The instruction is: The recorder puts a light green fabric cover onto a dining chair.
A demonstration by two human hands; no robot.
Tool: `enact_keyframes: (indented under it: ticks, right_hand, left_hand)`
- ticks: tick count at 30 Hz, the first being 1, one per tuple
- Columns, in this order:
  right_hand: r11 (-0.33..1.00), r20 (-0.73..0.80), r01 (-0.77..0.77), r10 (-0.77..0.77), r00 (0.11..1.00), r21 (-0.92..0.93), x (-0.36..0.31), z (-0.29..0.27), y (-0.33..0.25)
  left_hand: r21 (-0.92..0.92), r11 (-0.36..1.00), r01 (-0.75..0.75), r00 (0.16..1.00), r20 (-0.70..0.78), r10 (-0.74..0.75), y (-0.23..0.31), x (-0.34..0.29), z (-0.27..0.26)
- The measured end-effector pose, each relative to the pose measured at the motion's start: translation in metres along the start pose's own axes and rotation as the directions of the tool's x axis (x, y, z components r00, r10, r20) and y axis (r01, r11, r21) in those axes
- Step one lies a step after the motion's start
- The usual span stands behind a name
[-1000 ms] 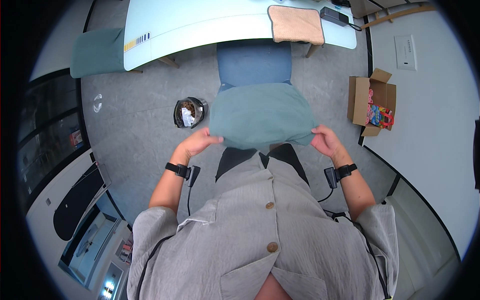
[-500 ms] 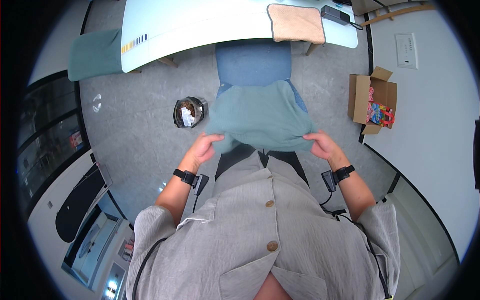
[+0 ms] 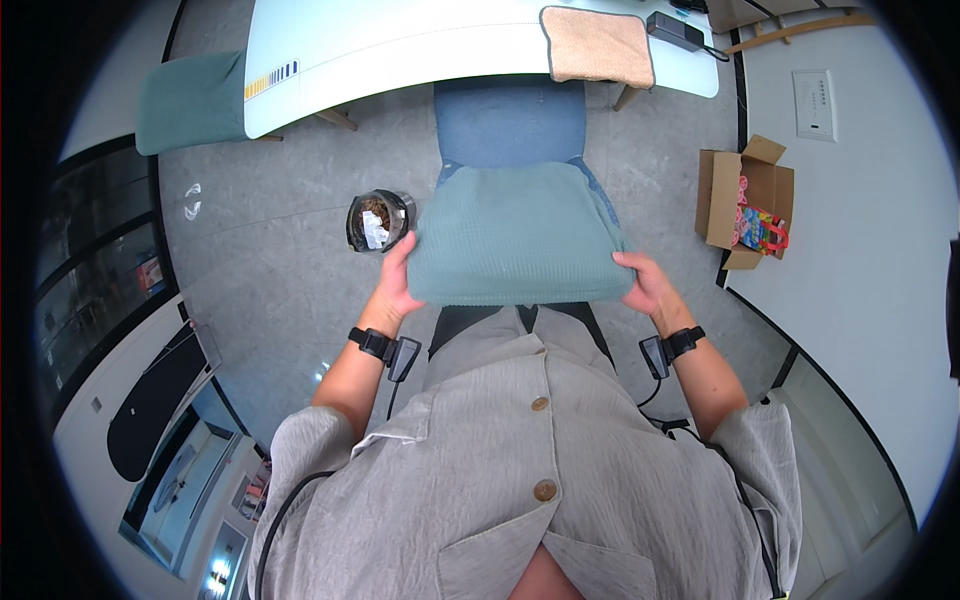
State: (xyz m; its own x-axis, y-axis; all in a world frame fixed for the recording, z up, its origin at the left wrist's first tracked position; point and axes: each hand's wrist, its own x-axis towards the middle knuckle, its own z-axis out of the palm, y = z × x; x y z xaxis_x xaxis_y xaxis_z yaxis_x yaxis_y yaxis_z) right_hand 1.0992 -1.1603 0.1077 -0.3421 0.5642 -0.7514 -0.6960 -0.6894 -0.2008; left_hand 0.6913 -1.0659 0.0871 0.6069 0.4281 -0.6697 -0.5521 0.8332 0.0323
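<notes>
A sage-green ribbed chair cover (image 3: 520, 240) is stretched over the backrest of a blue chair, whose blue seat (image 3: 510, 125) shows beyond it. Its near edge lies almost straight, just in front of my legs. My left hand (image 3: 397, 280) grips the left side of the cover, thumb pointing up along the edge and fingers mostly hidden behind it. At the right side, my right hand (image 3: 648, 283) holds the cover with its thumb on top; its other fingers are partly out of sight underneath. A strip of blue backrest (image 3: 598, 192) shows at the far right corner.
A white table (image 3: 400, 50) stands beyond the chair, with a peach cloth (image 3: 597, 48) and a black power adapter (image 3: 675, 31) on it. A bin (image 3: 400, 215) stands at left, an open cardboard box (image 3: 718, 200) at right. Another green-covered chair (image 3: 190, 105) is far left.
The cover has gone from bunched and wrinkled to smooth and taut over the backrest. My left hand has shifted from pinching the near corner to clasping the side; the right hand has moved slightly.
</notes>
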Motion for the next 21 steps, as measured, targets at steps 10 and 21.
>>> enact_keyframes:
  ticks: [10,21]
  right_hand:
    - [0.997,0.002,-0.039,0.039,0.999,0.064,-0.008,-0.049,0.003]
    - [0.875,-0.306,0.188,-0.346,0.887,-0.446,0.026,-0.038,-0.03]
  left_hand:
    - [0.298,0.955,0.011,0.981,-0.188,0.047,0.007,-0.013,-0.066]
    - [0.848,0.512,0.133,0.968,-0.221,0.114,0.042,0.024,-0.035]
